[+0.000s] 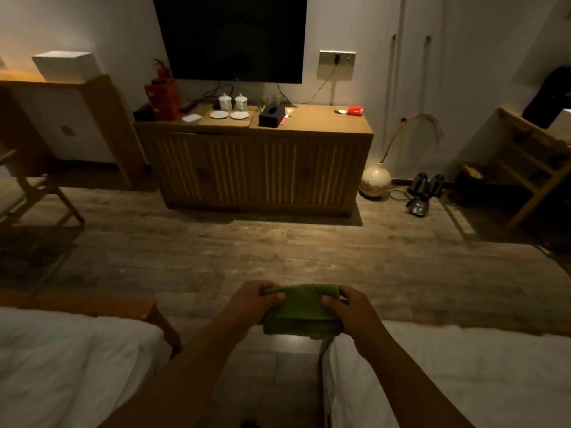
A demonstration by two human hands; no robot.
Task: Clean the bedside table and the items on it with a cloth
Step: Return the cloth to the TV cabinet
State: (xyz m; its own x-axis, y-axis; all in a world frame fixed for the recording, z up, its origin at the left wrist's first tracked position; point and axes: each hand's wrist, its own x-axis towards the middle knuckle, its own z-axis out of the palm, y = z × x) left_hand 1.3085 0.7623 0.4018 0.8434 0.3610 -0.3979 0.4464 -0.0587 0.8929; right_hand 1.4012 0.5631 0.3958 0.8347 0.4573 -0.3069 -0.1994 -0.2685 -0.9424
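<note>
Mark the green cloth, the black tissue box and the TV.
green cloth (pixel 301 310): head view, centre of folded face
black tissue box (pixel 268 120): head view, front face
TV (pixel 230 35): head view, centre of screen

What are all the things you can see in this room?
television: one, black, wall above cabinet
cabinet: one, brown wood, far wall
lidded cups: two, white, on cabinet
saucers: two, white, before the cups
tissue box: one, black, cabinet middle
red packet: one, red, cabinet's right end
white box: one, white, shelf at left
vase: one, pale, floor right of cabinet
kettle: one, shiny dark, floor right of vase
chair: one, wooden, far left
beds: two, white, either side below
cloth: one, green, gripped by both hands
left hand: one, grips cloth's left edge
right hand: one, grips cloth's right edge
</note>
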